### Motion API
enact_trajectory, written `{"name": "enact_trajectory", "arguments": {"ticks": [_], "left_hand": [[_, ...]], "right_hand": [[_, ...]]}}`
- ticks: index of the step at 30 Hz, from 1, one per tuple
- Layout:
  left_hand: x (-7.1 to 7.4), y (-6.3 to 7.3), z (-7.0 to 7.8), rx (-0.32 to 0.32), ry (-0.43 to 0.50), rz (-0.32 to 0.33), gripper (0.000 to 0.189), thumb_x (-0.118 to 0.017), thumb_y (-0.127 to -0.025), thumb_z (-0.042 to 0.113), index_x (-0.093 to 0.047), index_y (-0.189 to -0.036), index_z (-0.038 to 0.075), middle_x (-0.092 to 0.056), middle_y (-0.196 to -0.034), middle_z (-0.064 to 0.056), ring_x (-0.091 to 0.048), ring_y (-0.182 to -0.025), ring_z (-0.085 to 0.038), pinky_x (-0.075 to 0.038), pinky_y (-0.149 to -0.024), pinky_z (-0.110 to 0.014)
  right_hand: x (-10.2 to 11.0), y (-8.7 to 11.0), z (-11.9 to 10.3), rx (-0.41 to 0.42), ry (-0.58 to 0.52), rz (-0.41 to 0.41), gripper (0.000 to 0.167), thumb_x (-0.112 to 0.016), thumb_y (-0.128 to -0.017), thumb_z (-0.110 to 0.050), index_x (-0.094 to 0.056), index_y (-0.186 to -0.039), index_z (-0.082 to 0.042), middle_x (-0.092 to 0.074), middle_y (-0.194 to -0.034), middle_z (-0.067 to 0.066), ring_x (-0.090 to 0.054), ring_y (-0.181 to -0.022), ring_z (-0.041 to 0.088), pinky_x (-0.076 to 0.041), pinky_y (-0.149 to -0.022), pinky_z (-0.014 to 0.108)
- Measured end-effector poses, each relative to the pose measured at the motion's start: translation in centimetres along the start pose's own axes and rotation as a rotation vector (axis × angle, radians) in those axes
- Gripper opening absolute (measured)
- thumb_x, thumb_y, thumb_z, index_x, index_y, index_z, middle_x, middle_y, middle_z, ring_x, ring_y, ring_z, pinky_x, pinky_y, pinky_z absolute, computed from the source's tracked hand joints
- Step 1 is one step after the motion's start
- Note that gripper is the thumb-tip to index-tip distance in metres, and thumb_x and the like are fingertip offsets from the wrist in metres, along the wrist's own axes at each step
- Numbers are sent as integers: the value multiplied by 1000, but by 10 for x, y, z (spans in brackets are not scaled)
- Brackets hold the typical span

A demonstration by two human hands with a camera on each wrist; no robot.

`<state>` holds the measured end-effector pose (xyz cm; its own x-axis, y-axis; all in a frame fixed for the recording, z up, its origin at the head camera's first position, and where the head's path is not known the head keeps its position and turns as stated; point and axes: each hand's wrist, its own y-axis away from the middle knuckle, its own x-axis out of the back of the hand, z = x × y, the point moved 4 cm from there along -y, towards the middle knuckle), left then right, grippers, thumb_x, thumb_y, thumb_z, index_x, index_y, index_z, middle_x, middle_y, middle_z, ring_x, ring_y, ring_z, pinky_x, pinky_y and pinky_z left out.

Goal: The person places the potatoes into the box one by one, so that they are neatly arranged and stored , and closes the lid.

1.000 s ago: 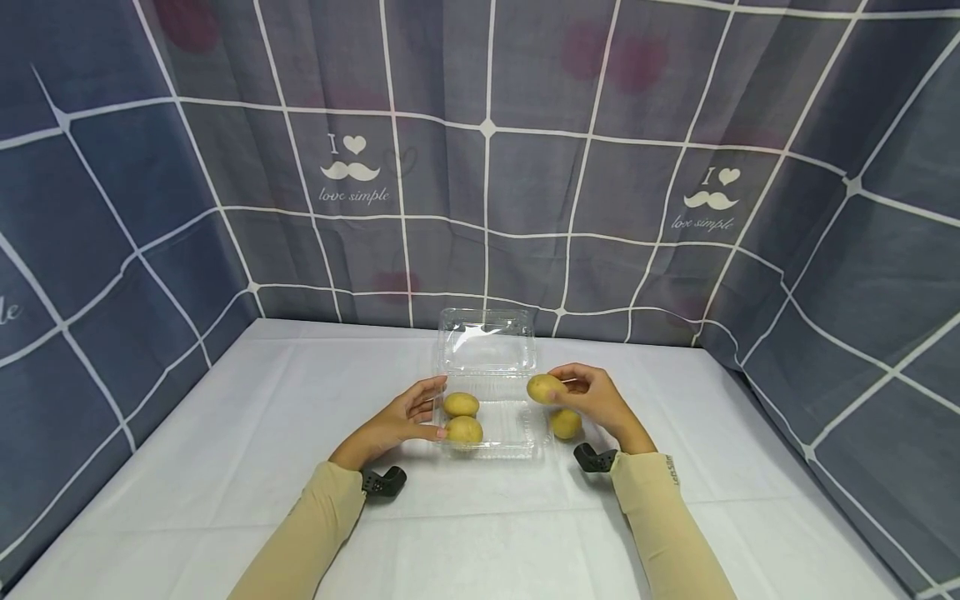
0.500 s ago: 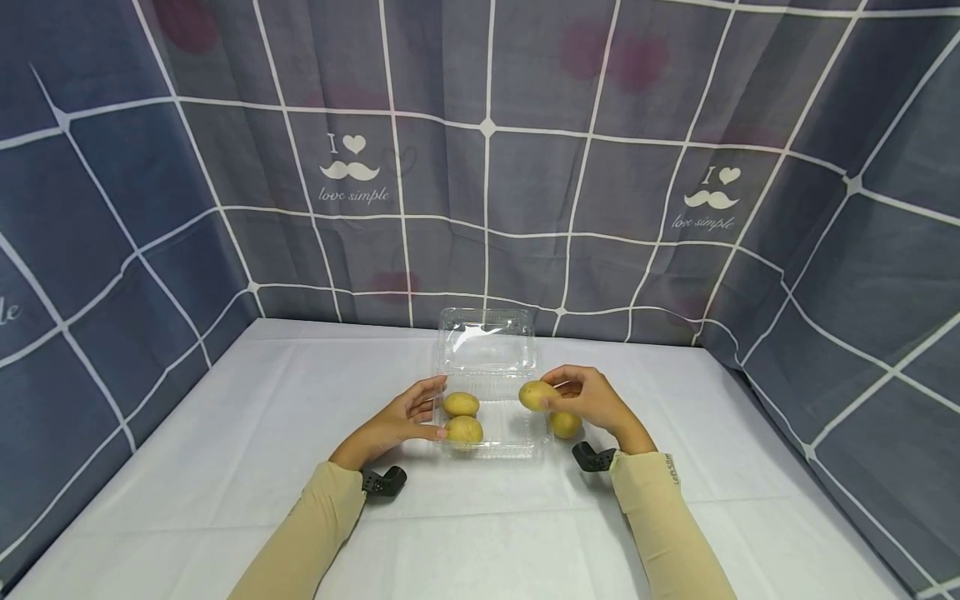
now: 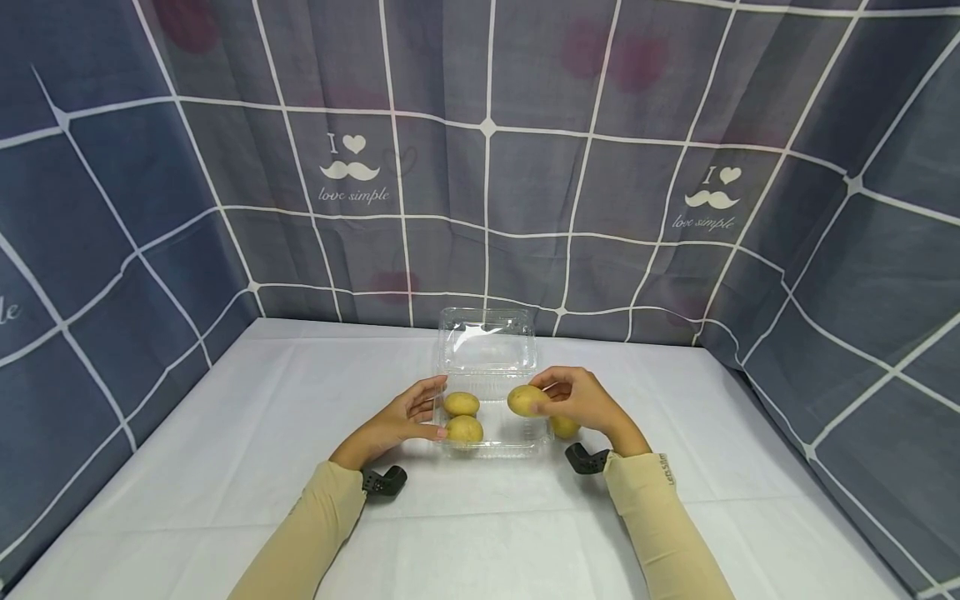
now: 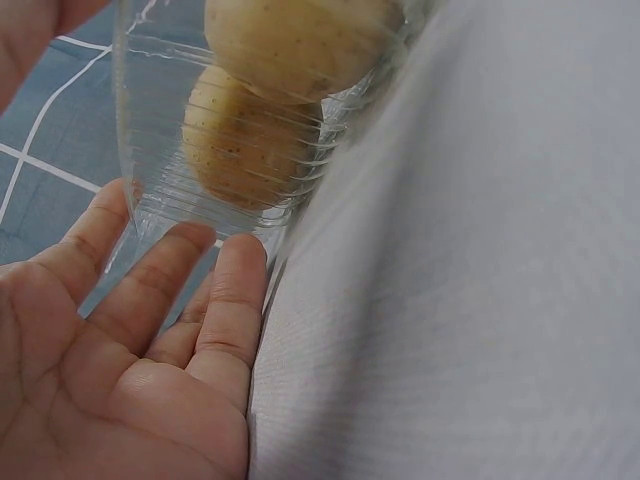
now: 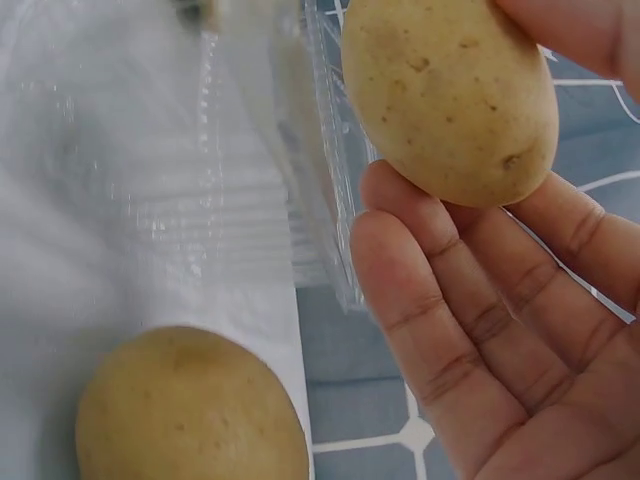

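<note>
"While a left hand (image 3: pixel 401 421) rests at the left wall of a clear plastic box (image 3: pixel 495 451), its fingers are extended and spread, curled around nothing. How would that box handle?"

"Light and flimsy, by its look; squeezed walls would probably buckle, so a gentle touch along the rim suits it. Inside its left half sit a back potato (image 3: pixel 461 404) and a front potato (image 3: pixel 464 430), apparently firm, each best taken around the middle."

"And over the box's right half?"

"A held potato (image 3: pixel 527 401), apparently lifted, pinched by a right hand (image 3: pixel 588 402), thumb and fingertips at opposite sides. It should prove stiff, modest in weight and hard to damage beyond a bruise. The smooth, rounded skin could roll under fingertips; its broad middle offers the surest hold."

"Just outside the box's right wall?"

"A loose potato (image 3: pixel 564 427) on the white cloth (image 3: pixel 487 542), partly hidden by the right hand. That wall stands between it and the box's interior."

"What else surrounds the box?"

"Left of its front, a left wrist device (image 3: pixel 384 482); behind it, the raised lid (image 3: pixel 487 342), out of both hands' way, then a grid-patterned curtain (image 3: pixel 450 175); right of its front, a right wrist device (image 3: pixel 587 458)."
</note>
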<state>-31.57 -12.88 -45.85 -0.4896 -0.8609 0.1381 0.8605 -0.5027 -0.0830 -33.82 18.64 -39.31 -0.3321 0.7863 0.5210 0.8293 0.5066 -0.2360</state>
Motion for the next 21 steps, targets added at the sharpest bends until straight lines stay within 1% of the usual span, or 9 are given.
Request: {"name": "enact_trajectory", "arguments": {"ticks": [6, 12, 16, 21], "left_hand": [[0, 0, 1, 2, 3, 2, 101, -86, -91, 8, -23, -169, -3, -24, -174, -28, -28, -158, -49, -27, -130, -59], [0, 1, 1, 7, -4, 0, 101, -86, -91, 9, -23, -169, -2, -24, -175, -27, -28, -158, -49, -28, -130, -58], [0, 0, 1, 8, -8, -3, 101, -86, -91, 10, -22, -169, -2, -25, -174, -27, -28, -158, -48, -28, -130, -58], [0, 1, 1, 10, -7, -3, 101, -86, -91, 10, -22, -169, -2, -25, -174, -27, -28, -158, -49, -28, -130, -58]], "right_hand": [[-8, -1, -7, 10, -12, -38, 32, -86, -87, -2, -74, -115, 10, -78, -109, 15, -73, -89, 13, -62, -82, 24], [-15, -4, -12, 35, 24, -69, 31, -89, -87, -4, -76, -113, 7, -78, -106, 11, -73, -89, 14, -63, -86, 26], [-20, -5, -14, 54, 39, -84, 31, -89, -88, -6, -76, -113, 7, -78, -104, 9, -73, -89, 16, -64, -87, 28], [-26, -5, -15, 58, 66, -90, 32, -90, -87, -10, -77, -112, 5, -78, -102, 7, -72, -87, 14, -63, -86, 27]]}}
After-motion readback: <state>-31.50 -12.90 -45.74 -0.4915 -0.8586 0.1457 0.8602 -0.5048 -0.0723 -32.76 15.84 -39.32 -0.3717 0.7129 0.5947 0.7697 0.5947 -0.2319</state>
